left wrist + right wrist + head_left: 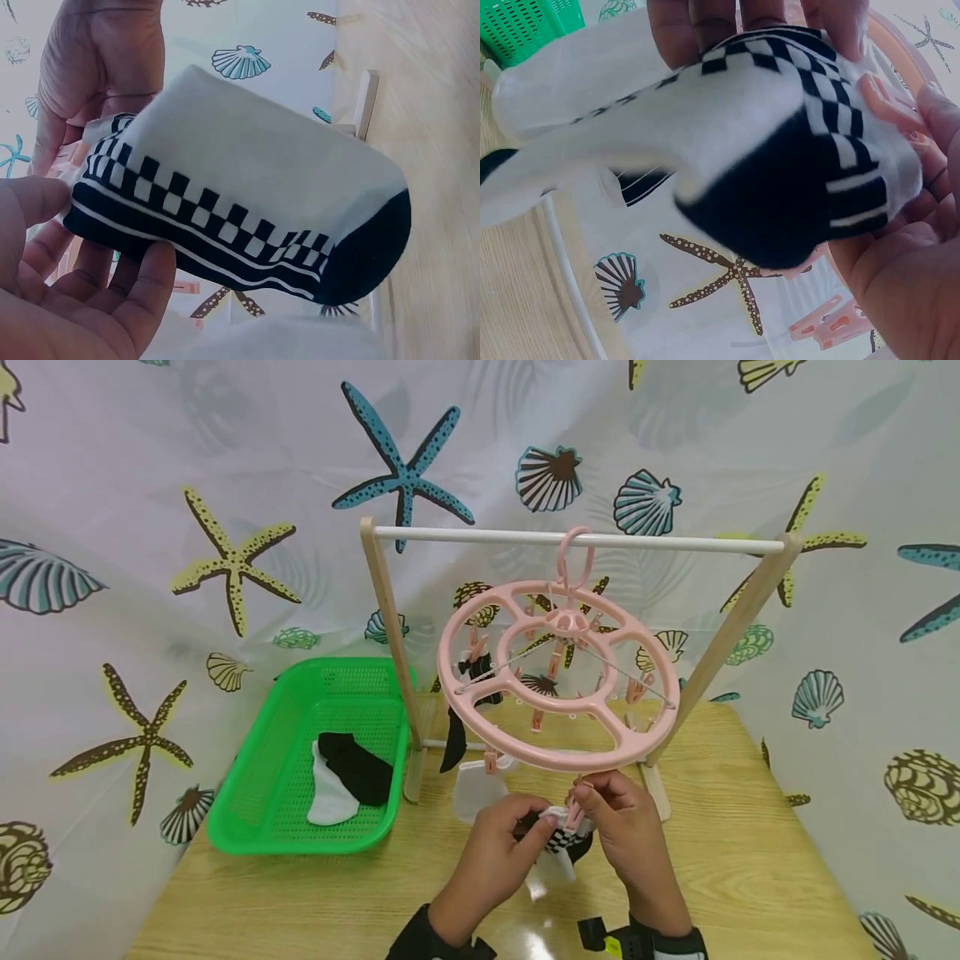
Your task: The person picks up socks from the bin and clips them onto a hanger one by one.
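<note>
A white ankle sock [255, 142] with a black toe, black heel and checkered band hangs between both hands, below the front of a pink round clip hanger [555, 759]. My left hand [501, 839] pinches the sock by its cuff, fingers behind and thumb in front. A pink clothespin [891, 103] is between the thumb and fingers of my right hand [628, 822]. It lies against the sock's cuff; whether its jaws grip the fabric cannot be told. Beside the left hand, a white sock [478, 792] hangs below the ring, with a black sock [453, 742] farther back.
At the left stands a green basket [300, 849] holding a white sock [328, 793] and a black sock [362, 770]. The hanger hooks over the white rod [480, 534] of a wooden-legged rack [723, 647] on the table [735, 860]. Several more pink clips dangle from the ring.
</note>
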### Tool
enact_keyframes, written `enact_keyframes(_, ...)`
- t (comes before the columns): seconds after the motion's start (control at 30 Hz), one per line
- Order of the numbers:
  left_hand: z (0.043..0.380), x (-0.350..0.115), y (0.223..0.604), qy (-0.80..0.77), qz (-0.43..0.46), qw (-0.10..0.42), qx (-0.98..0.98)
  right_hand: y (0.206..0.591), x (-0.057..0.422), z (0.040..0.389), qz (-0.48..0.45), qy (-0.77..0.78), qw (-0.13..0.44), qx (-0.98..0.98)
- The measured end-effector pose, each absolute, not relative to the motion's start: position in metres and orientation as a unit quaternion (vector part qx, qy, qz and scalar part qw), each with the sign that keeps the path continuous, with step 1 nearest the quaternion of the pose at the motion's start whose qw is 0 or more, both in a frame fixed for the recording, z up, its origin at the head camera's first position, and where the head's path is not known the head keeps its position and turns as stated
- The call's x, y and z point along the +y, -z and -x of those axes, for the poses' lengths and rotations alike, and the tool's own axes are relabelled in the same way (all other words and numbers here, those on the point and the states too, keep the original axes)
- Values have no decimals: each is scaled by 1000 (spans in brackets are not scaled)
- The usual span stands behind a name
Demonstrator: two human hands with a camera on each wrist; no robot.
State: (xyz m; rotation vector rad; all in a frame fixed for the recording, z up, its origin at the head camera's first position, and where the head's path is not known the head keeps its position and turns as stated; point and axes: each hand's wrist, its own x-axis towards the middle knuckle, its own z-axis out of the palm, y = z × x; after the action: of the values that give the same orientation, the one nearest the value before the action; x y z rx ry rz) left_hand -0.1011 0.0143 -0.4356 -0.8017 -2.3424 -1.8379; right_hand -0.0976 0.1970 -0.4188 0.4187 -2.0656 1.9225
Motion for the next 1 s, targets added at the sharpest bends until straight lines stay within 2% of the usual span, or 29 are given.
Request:
enact_keyframes(0.37, 103, 12, 433, 617, 242, 35, -748, 417, 193, 96, -169, -677, 153, -700)
enact_keyframes(0.77, 104, 6, 429, 629, 209, -18, -748, 416, 190, 94, -127, -665, 146, -721)
enact_keyframes(1.0, 105, 0, 425, 631, 197, -25, -750, 416, 190, 95, -133, -664, 149, -721)
